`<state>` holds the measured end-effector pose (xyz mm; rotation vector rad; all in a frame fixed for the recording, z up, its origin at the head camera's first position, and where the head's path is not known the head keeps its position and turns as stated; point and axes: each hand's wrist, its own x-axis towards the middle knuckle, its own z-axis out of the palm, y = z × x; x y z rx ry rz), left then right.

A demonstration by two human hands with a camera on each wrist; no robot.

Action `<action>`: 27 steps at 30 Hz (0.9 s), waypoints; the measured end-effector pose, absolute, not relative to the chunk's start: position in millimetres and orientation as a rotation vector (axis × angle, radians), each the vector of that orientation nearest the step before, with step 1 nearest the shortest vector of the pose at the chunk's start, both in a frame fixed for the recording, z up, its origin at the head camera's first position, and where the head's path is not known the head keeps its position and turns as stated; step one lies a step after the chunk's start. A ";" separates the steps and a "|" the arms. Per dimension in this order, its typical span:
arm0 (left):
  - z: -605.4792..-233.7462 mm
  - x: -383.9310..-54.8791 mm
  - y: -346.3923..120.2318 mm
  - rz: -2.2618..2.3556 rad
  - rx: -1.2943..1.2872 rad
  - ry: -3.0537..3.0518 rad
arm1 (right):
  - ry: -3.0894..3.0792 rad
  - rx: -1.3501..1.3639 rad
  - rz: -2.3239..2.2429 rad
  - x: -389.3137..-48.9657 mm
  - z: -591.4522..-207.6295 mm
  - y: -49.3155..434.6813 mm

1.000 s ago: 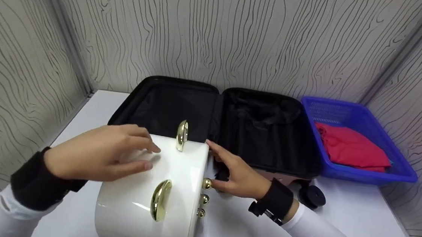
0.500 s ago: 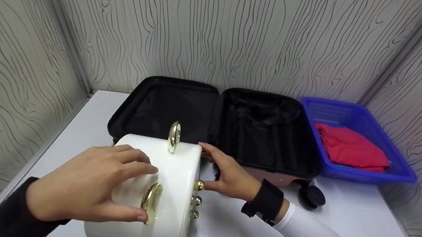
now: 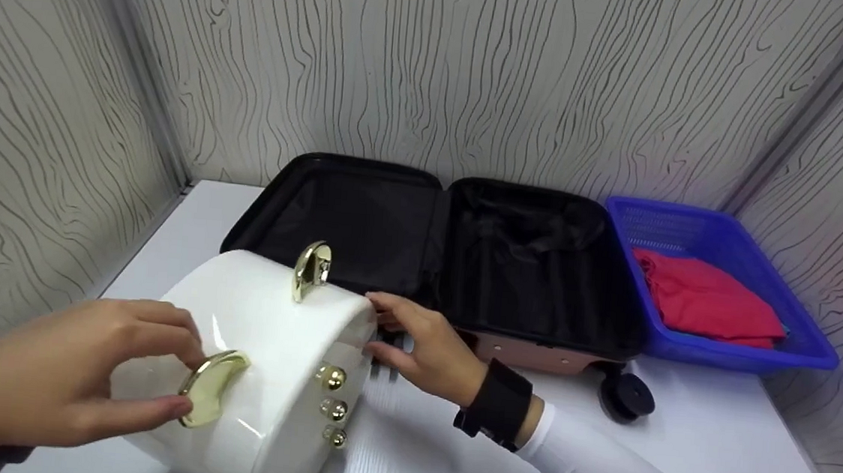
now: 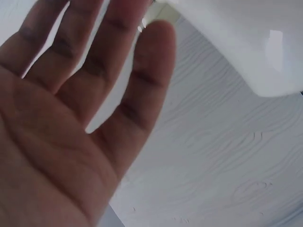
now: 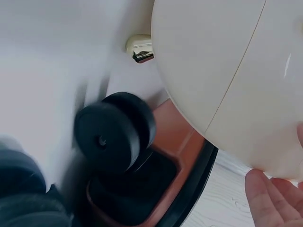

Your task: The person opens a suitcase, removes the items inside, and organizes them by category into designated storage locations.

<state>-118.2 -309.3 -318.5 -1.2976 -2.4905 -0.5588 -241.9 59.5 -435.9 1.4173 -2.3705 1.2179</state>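
Note:
A glossy white rounded box (image 3: 258, 306) stands tilted in the near left of the head view. It carries two curved gold handles and a row of gold ball-shaped knobs (image 3: 333, 409) on its flat side. My left hand (image 3: 80, 371) pinches the nearer gold handle (image 3: 210, 393) between thumb and fingers; its other fingers are spread in the left wrist view. My right hand (image 3: 432, 346) grips the box's far right corner, thumb below and fingers near the top edge. In the right wrist view, fingertips (image 5: 260, 187) press against the white box.
An open suitcase (image 3: 532, 354), black inside with a pink shell, lies behind the box. Its black wheel (image 3: 627, 397) sticks out at the front right. A blue basket (image 3: 728, 357) with folded red cloth (image 3: 717, 301) stands on the right. Patterned walls enclose the white table (image 3: 676, 437).
The white box has shifted left and turned, bringing its knobbed side more into view. My left hand has moved down and left onto the nearer handle; my right hand has followed the box left.

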 end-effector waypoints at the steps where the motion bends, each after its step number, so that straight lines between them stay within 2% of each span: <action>1: -319.5 -118.2 -316.8 -0.580 -1.287 -2.506 | -2.373 1.434 1.218 -241.3 -435.8 58.0; 7: -330.2 -121.0 -363.6 -0.659 -1.163 -2.555 | -2.387 1.591 1.092 -236.2 -434.4 52.4; 13: -349.5 -114.5 -389.2 -0.621 -0.817 -2.579 | -2.460 1.744 1.012 -228.7 -431.6 48.5; 19: -348.3 -103.7 -366.5 -0.385 -0.570 -2.571 | -2.500 1.785 0.958 -226.3 -434.1 54.3; 23: -329.5 -104.4 -333.3 -0.234 -0.600 -2.639 | -2.509 1.755 0.969 -226.6 -438.2 61.5; 27: -303.1 -117.7 -300.3 -0.147 -0.735 -2.725 | -2.507 1.707 0.969 -227.0 -441.8 66.8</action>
